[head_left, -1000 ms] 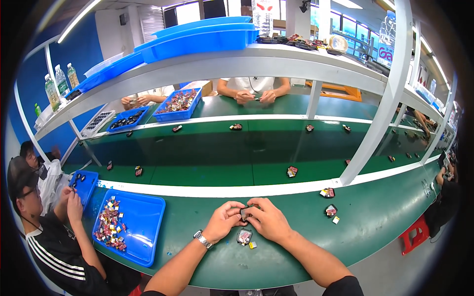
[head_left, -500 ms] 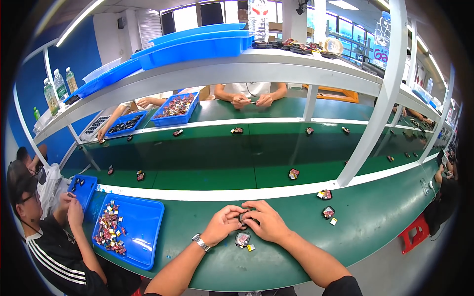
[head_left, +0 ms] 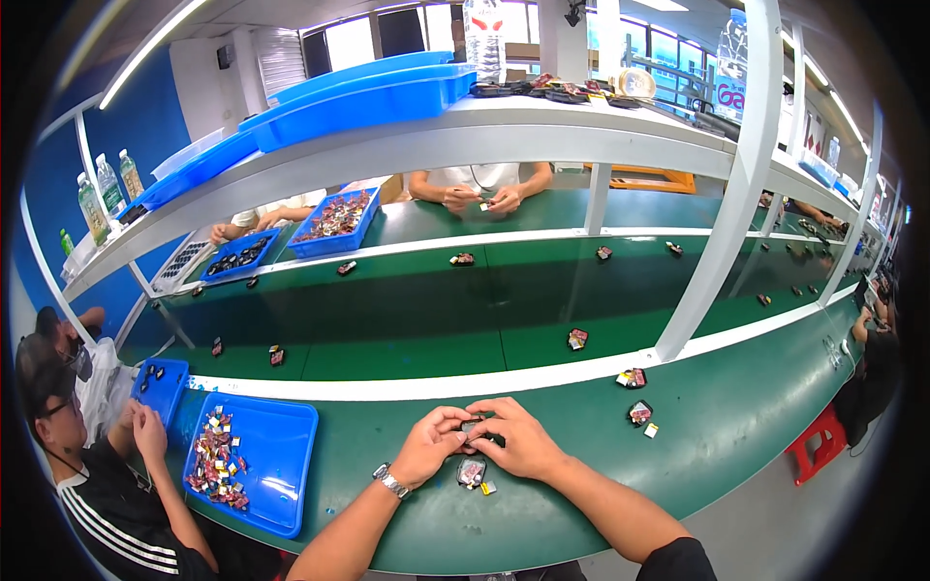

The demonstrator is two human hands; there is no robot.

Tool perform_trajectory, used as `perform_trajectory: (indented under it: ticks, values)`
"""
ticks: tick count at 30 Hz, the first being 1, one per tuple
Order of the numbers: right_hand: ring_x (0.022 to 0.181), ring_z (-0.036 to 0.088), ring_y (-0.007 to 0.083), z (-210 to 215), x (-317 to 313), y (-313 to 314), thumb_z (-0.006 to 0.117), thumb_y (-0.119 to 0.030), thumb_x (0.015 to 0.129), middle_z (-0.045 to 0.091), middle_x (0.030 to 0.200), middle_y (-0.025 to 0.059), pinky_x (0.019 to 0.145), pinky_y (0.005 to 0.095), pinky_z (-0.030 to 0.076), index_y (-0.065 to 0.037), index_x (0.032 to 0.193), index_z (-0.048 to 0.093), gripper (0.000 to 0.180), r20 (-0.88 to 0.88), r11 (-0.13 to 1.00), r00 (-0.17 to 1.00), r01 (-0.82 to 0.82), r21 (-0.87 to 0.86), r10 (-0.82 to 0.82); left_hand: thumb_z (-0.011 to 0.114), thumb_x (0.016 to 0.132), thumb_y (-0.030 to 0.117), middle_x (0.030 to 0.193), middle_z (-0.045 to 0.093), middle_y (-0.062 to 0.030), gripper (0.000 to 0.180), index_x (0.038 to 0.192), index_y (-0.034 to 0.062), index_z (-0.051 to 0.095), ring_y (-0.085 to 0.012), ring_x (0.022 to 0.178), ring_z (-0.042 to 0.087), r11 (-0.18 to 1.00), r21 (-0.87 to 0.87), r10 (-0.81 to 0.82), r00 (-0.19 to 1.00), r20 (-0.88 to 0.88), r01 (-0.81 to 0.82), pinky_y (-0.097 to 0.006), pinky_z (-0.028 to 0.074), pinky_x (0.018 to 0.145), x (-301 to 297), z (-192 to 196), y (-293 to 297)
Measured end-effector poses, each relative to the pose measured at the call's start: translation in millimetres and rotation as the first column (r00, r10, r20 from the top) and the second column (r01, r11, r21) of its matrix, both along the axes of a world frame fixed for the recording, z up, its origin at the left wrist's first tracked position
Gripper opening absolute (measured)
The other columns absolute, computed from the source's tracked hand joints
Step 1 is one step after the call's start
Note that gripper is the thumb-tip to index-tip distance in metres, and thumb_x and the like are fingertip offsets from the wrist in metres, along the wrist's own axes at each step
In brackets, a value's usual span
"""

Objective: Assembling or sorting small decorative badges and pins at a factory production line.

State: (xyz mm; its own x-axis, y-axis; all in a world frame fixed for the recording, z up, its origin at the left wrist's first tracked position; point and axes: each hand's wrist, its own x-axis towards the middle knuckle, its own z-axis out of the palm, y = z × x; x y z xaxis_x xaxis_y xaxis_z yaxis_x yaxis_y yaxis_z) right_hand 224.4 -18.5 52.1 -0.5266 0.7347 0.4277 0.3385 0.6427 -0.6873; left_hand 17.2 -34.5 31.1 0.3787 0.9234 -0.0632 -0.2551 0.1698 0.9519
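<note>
Both my hands are together over the green worktop (head_left: pixel 581 513), fingers bent around a small dark plastic case (head_left: pixel 472 427). My left hand (head_left: pixel 424 450), with a metal watch at its wrist, pinches the case from the left. My right hand (head_left: pixel 521 442) grips it from the right, fingertips over its top; much of it is hidden by the fingers. Just below them on the worktop lies another small case with red and white parts (head_left: pixel 471 472). Beside that case is a little yellow and white piece (head_left: pixel 488 488).
Left of my arms sits a blue tray (head_left: pixel 281 465) with many small red, white and yellow pieces. A co-worker (head_left: pixel 111 494) handles something beside it. More cases (head_left: pixel 639 413) lie right, and several on the green belt (head_left: pixel 417 334). A white shelf post (head_left: pixel 722 203) rises ahead.
My hands stay closed on the small case, fingers slightly shifted. The person across has separated their hands a little, and the reaching arm at far left has drawn back to the blue tray.
</note>
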Motion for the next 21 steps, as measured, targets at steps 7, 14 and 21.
perform_trajectory:
  ticks: [7, 14, 21]
  values:
    - [0.11, 0.058, 0.0266, -8, -6, -1, 0.073, -0.011, 0.081, 0.063, 0.119, 0.0074, 0.088, 0.0358, 0.052, -0.009, 0.094, 0.074, 0.013, -0.043, 0.989, 0.992, 0.118, 0.091, -0.115, 0.05, 0.096, -0.002, 0.13, 0.056, -0.0135, 0.034, 0.13, -0.0001, 0.047, -0.018, 0.112, 0.06, 1.0, 0.003, 0.014, 1.0, 0.003, -0.014, -0.033, 0.053, 0.095, 3, 4, 0]
    - [0.111, 0.058, 0.0273, -11, -8, -1, 0.073, -0.01, 0.081, 0.064, 0.118, 0.0069, 0.089, 0.0357, 0.052, -0.009, 0.095, 0.074, 0.014, -0.082, 0.986, 0.989, 0.13, 0.107, -0.121, 0.047, 0.097, -0.004, 0.129, 0.058, -0.0143, 0.031, 0.128, 0.0002, 0.048, -0.0192, 0.114, 0.06, 1.0, -0.026, 0.017, 0.999, 0.039, -0.016, -0.033, 0.053, 0.096, 0, -1, 2]
    - [0.112, 0.058, 0.0268, -14, -10, -3, 0.072, -0.012, 0.083, 0.065, 0.119, 0.0069, 0.095, 0.0382, 0.049, -0.011, 0.096, 0.075, 0.014, -0.106, 0.99, 0.984, 0.138, -0.029, -0.141, 0.052, 0.098, 0.0, 0.127, 0.06, -0.0136, 0.027, 0.125, 0.002, 0.05, -0.0187, 0.113, 0.061, 1.0, -0.012, 0.003, 0.998, 0.059, -0.002, -0.033, 0.053, 0.096, -1, -4, 1]
